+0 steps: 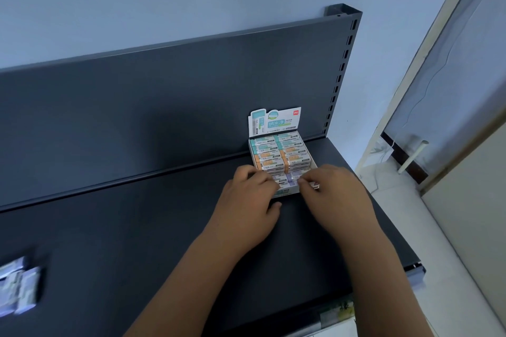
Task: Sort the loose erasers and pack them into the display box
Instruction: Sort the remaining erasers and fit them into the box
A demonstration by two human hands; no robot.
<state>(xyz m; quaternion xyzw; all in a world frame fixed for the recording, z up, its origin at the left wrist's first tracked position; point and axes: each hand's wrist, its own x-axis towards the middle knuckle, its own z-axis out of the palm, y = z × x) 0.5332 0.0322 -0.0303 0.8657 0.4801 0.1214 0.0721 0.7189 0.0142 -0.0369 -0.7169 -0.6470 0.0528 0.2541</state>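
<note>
Display box (288, 194) at the right of the dark shelf (137, 227), backed against the upright panel (164, 96). Header card (275, 121) raised: large teal characters 纳米净, red logo square at the top right corner, smaller print unreadable. Inside, packed erasers (276, 153) in two columns, teal sleeves farthest, orange in the middle, purple nearest. Left hand (246, 194) curled over the box's near left corner, grip clasping it. Right hand (334, 191) at the near right corner, grip pinching one white eraser (315, 185). Loose erasers (19, 287), blurred, at the shelf's near left.
</note>
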